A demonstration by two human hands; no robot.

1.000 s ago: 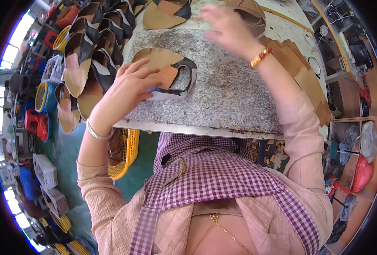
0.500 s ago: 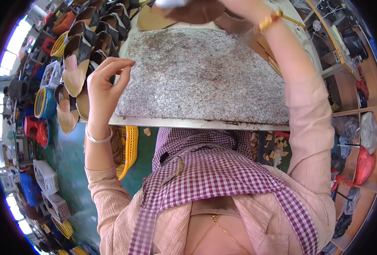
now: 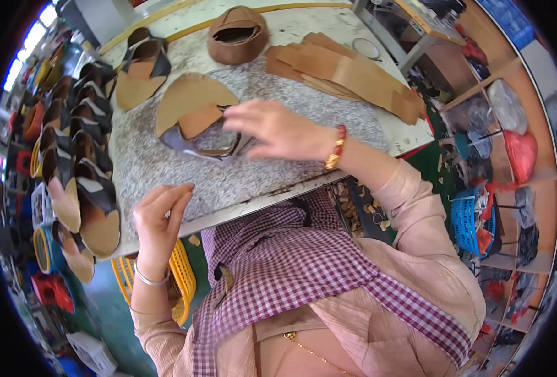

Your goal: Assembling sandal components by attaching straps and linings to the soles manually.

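Observation:
On the mottled grey work slab (image 3: 278,169) lies a shoe upper (image 3: 193,94) with a broad tan piece, an orange-brown patch and dark sides. My right hand (image 3: 275,131) is over its right side, fingers apart and somewhat blurred. The fingertips overlap the upper's edge; whether they touch it I cannot tell. Nearer the slab's front left edge is my left hand (image 3: 159,217), raised with thumb and forefinger pressed together. A tiny dark spot shows at that pinch, too small to name.
Rows of shoe uppers (image 3: 83,144) line the left side. Another upper (image 3: 141,70), a round brown open-topped container (image 3: 238,36) and tan sheets (image 3: 347,66) are farther back. A yellow basket (image 3: 184,279) stands below the front left edge. Shelves with bags (image 3: 511,125) rise at right.
My right hand has come down and back from the far side to the shoe upper, which now lies on the slab. The view has shifted and turned. My left hand stays pinched.

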